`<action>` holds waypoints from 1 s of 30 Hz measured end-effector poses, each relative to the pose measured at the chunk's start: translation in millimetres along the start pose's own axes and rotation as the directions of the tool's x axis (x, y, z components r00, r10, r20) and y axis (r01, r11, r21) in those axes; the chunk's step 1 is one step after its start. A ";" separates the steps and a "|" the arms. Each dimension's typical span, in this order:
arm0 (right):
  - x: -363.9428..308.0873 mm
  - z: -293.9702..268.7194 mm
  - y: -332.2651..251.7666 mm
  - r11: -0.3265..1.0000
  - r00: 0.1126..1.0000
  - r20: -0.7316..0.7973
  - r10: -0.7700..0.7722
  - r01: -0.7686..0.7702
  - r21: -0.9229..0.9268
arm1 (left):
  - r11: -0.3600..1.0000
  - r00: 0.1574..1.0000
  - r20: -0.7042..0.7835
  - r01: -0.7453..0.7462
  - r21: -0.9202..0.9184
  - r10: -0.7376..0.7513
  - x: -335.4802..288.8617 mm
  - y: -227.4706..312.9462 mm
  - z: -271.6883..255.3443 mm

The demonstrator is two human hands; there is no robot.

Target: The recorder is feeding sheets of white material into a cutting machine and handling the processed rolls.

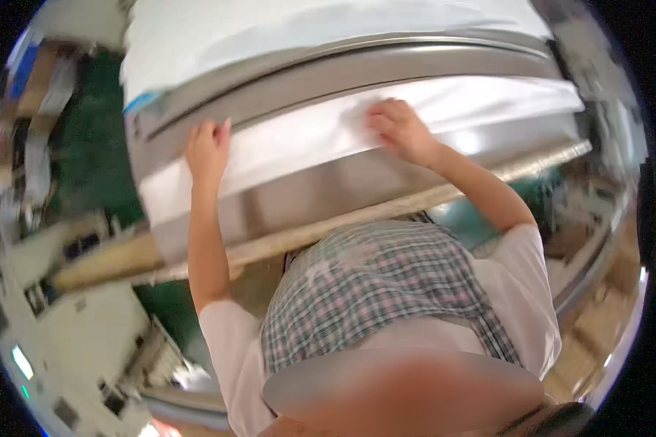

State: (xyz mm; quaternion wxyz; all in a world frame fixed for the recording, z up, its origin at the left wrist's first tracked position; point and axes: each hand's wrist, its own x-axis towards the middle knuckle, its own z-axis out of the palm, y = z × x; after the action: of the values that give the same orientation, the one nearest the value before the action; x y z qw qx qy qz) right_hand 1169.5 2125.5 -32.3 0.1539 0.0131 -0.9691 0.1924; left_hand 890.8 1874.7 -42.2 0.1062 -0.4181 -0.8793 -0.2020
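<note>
A narrow strip of white cloth [306, 146] lies slantwise across a bare metal bed [342, 178], between a slotted metal bar [288, 95] on the far side and a pale, padded-looking roll [517, 169] along the near edge. The left hand [208, 146] has its fingers curled at the strip's far edge, near its left end; the right hand [401, 131] hangs over the strip further right, fingers loosely bent. Both are blurred at the fingertips, so I cannot tell whether either one grips the cloth or only rests on it. The likeliest trouble is a skewed or rippled strip: soft folds show toward its right end, and an uneven pull between the hands could deepen them. The metal looks smooth, so the cloth could slide out of line if one side is let go. Fingers working this near the dark slot could also catch, should anything there move.
</note>
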 end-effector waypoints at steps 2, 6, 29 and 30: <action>-13.8 -18.5 16.3 0.992 0.995 0.010 0.100 -0.099 -0.077 | 0.993 0.989 0.086 0.122 0.009 -0.122 -0.6 5.8 19.4; -58.0 -60.6 44.0 0.946 0.963 -0.001 0.271 -0.266 -0.187 | 0.991 0.991 0.037 0.132 -0.028 -0.131 -60.7 -33.3 7.8; -141.8 -142.7 189.8 0.880 0.970 -0.014 0.245 -0.228 -0.417 | 0.739 0.816 0.114 0.443 0.508 -0.567 -116.8 -80.2 -46.3; -142.2 -141.5 190.0 0.861 0.965 -0.086 0.248 -0.260 -0.438 | 0.720 0.811 0.091 0.454 0.525 -0.578 -118.6 -88.0 -46.9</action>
State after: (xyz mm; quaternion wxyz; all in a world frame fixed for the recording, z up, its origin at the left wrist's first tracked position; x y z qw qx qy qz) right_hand 1330.4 2350.0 -21.1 0.1390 -0.1527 -0.9783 -0.0158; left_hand 897.6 1721.7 -65.9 0.0345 -0.1364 -0.9885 0.0546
